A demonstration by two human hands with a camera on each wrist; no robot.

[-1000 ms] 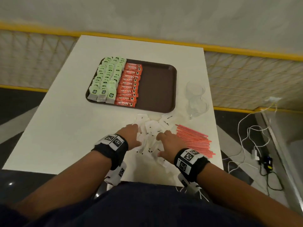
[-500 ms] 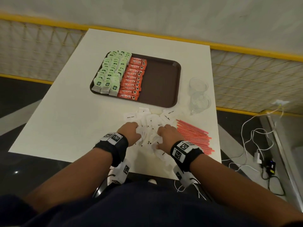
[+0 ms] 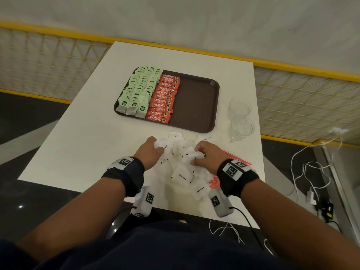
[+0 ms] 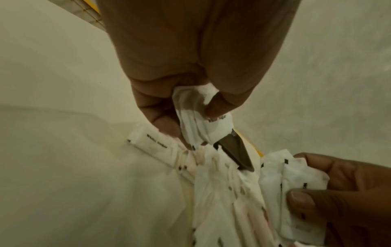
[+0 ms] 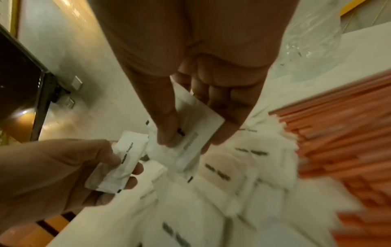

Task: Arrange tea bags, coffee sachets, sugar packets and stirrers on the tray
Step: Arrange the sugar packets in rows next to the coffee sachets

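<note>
On the white table (image 3: 78, 149), just short of the brown tray (image 3: 196, 106), both hands work the white sugar packets (image 3: 181, 176) — left hand (image 3: 151, 151) pinching several, right hand (image 3: 207, 154) clamped on others — orange stirrers (image 5: 342, 137) beside.

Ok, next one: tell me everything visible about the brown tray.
The brown tray is a dark rectangular tray with rounded corners and a low raised rim, plastic by its look, lying flat on the white table. Its left part holds rows of green tea bags, with a column of red Nescafe sachets beside them; its right part is bare. Neither hand touches it.
</note>
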